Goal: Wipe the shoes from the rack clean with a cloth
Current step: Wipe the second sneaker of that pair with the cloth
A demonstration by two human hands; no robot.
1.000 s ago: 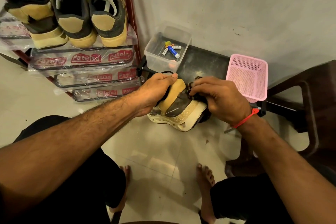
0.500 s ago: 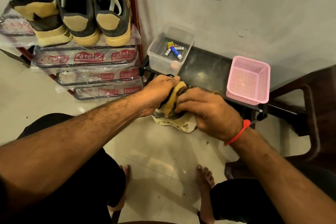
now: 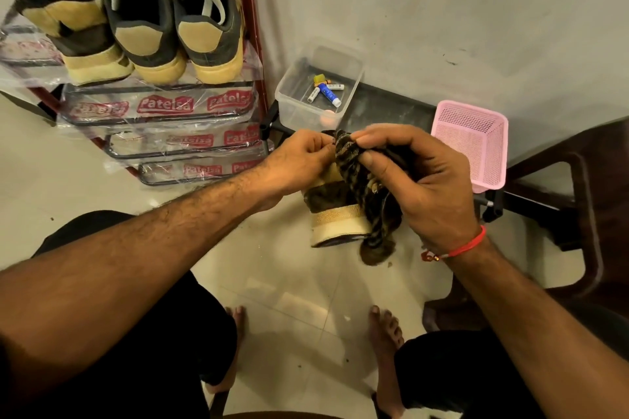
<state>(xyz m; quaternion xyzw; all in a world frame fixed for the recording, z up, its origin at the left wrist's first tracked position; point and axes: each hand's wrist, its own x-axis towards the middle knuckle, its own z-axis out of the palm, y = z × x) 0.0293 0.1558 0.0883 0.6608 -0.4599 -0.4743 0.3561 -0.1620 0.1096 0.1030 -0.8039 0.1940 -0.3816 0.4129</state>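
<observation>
— Holding what, left side?

— My left hand [image 3: 299,160] has its grip curled on the upper part of the tan-and-brown sneaker [image 3: 335,211]; the exact finger hold is hidden behind the cloth. The sneaker is held up above the tiled floor [image 3: 279,282], its pale sole facing me.

— Right side?

— My right hand [image 3: 422,180], red thread bracelet [image 3: 466,248] at the wrist, pinches the dark patterned cloth [image 3: 354,160] between thumb and fingers. The cloth drapes over the sneaker's right side, its tail hanging below the sole.

— Rack?

— Shoe rack [image 3: 163,119] at upper left, shelves wrapped in printed plastic. Three shoes [image 3: 146,27] sit on the top shelf, heels toward me.

— Anything else?

— Clear plastic container [image 3: 292,95] with a few small tubes inside, on a dark low worktop [image 3: 388,109] by the wall. Pink mesh basket [image 3: 473,143] near the worktop's right end. Brown plastic chair [image 3: 599,187] far right.
</observation>
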